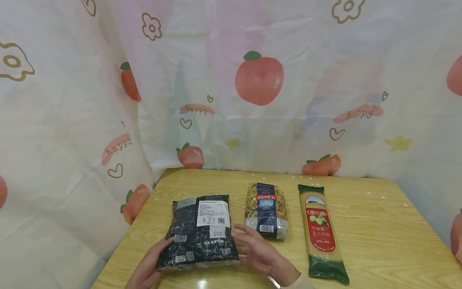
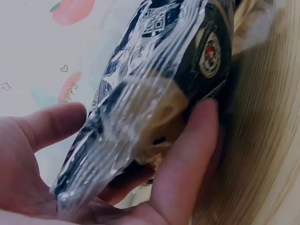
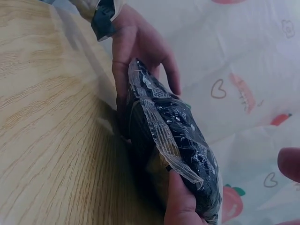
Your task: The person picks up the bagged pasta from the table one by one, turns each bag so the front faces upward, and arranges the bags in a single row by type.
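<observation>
A black plastic food bag (image 1: 187,228) with white labels is tilted at the left front of the table; a clear window on its underside shows pale yellow contents in the left wrist view. My left hand (image 1: 151,261) grips its left end, thumb at the upper edge and fingers underneath. At the bag's right side is my right hand (image 1: 258,255), its fingers spread. In the right wrist view one fingertip (image 3: 180,199) touches the bag's near end, while the thumb (image 3: 289,164) stands apart from it.
Behind my right hand lies a clear Agnesi pasta bag (image 1: 266,210). Farther right is a long Olivoila spaghetti pack (image 1: 321,233) with green ends. The wooden table (image 1: 379,233) is bordered by a fruit-printed curtain (image 1: 252,132) at the back and sides.
</observation>
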Demonstrator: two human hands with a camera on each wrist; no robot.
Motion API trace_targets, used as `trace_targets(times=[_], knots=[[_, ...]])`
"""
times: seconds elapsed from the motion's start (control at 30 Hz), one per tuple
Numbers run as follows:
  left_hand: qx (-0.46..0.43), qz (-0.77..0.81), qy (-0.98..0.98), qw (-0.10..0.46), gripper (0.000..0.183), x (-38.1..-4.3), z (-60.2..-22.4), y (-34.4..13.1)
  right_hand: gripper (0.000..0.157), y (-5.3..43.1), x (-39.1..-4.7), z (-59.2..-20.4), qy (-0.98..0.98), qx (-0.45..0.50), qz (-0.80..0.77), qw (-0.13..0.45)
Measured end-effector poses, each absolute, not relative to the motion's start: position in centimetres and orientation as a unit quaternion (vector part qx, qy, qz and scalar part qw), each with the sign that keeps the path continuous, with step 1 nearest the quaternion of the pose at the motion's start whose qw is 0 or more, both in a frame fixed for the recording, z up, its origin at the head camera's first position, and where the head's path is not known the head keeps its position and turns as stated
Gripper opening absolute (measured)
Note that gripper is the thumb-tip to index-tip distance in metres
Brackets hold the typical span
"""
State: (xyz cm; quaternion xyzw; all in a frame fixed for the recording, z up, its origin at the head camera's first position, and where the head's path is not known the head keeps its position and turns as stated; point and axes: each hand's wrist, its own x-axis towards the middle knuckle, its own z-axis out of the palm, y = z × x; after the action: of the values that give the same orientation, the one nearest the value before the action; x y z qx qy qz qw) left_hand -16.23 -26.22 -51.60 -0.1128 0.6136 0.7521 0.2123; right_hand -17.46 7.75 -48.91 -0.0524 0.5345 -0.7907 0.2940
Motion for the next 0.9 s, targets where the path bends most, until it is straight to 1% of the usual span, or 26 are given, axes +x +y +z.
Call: trace_targets(times=[0.07,0.17,0.27,0.4,0.57,0.7,0.77,0.8,0.9], knots=[[-0.124,0.751,0.615,0.206,0.086,-16.0,-51.6,-26.0,0.075,7.8,-17.5,-48.9,0.529,-0.051,-0.794,0.295],[-0.136,0.749,0.618,0.196,0.091,-15.8,-51.7,-25.7,0.075,7.8,-17.5,-49.0,0.524,-0.049,-0.798,0.295],[-0.124,0.752,0.619,0.192,0.092,-15.9,-51.9,-25.6,0.074,7.8,-17.4,-49.4,0.519,-0.046,-0.801,0.295],[-0.104,0.761,0.611,0.19,0.09,-15.9,-52.1,-25.6,0.075,7.6,-17.3,-50.6,0.512,-0.039,-0.804,0.299],[-0.117,0.767,0.606,0.173,0.089,-15.9,-52.1,-25.4,0.082,7.1,-17.1,-51.8,0.515,-0.045,-0.8,0.306],[-0.132,0.769,0.606,0.158,0.09,-15.8,-51.9,-25.1,0.09,6.6,-17.3,-51.9,0.515,-0.063,-0.796,0.311],[-0.134,0.769,0.605,0.155,0.089,-15.8,-51.8,-25.0,0.092,6.4,-17.6,-51.9,0.509,-0.068,-0.799,0.313],[-0.133,0.771,0.603,0.156,0.089,-15.8,-51.8,-25.0,0.09,6.3,-17.8,-51.9,0.503,-0.067,-0.802,0.314],[-0.125,0.771,0.601,0.167,0.089,-15.8,-51.9,-25.1,0.09,6.1,-18.1,-51.9,0.492,-0.059,-0.812,0.309]])
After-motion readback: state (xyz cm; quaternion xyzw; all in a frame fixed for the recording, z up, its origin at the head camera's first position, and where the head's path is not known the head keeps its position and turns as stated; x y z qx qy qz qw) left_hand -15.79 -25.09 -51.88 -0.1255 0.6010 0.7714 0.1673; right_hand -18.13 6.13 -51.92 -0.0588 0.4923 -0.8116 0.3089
